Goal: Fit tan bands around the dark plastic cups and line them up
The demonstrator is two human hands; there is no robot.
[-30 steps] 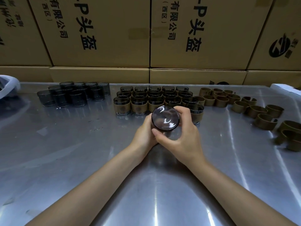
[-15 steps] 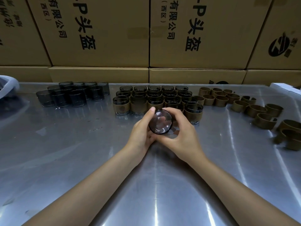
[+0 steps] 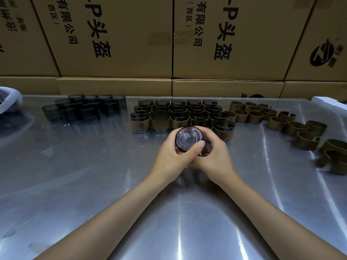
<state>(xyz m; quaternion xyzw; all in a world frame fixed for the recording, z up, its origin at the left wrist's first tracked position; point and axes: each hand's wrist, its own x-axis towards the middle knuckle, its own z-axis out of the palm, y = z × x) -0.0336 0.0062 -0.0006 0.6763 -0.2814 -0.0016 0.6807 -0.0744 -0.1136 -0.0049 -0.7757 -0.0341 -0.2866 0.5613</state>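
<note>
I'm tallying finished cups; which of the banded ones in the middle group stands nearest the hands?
The tan-banded dark plastic cup at the right end of the front row, just beyond the right hand. It stands forward of its neighbours.

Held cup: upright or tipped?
Tipped. The held cup shows its round end to the camera, gripped by left hand and right hand; banded cups stand upright.

I'm looking at what reads as a packing or assembly station in a warehouse or small factory. A wall of stacked cardboard cartons (image 3: 116,36), printed with bold Chinese lettering and a logo at the upper right, fills the top half of the frame. Below it runs a bare steel worktable (image 3: 78,184), with batches of identical dark cups (image 3: 84,109) and tan bands (image 3: 277,121) set out in groups.
</note>
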